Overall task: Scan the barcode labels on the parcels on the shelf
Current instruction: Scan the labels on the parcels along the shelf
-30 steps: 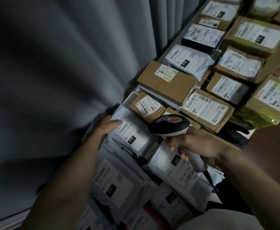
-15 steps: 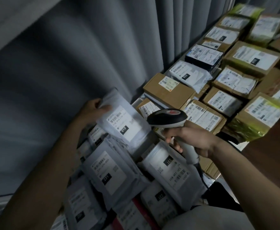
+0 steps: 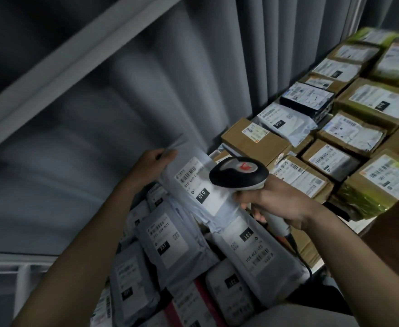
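My left hand (image 3: 155, 161) grips the top edge of a grey poly-bag parcel (image 3: 193, 192) and holds it tilted up above the pile. Its white label carries a barcode and a black "010" tag. My right hand (image 3: 281, 204) grips the handle of a black-and-white barcode scanner (image 3: 238, 173). The scanner's head hovers just right of that label and covers part of it. Under the raised bag lie more grey bags tagged "231" (image 3: 165, 244).
Several brown cardboard boxes (image 3: 252, 142) with white labels fill the shelf to the right, some wrapped in yellow-green film (image 3: 378, 192). A grey pleated curtain (image 3: 146, 74) hangs behind the shelf. A pale shelf beam (image 3: 64, 67) crosses overhead. The scanner's cable (image 3: 300, 256) trails down at the right.
My left hand has lifted the "010" bag up off the pile and tilted it toward me. The scanner has moved closer over its label. The view has swung upward.
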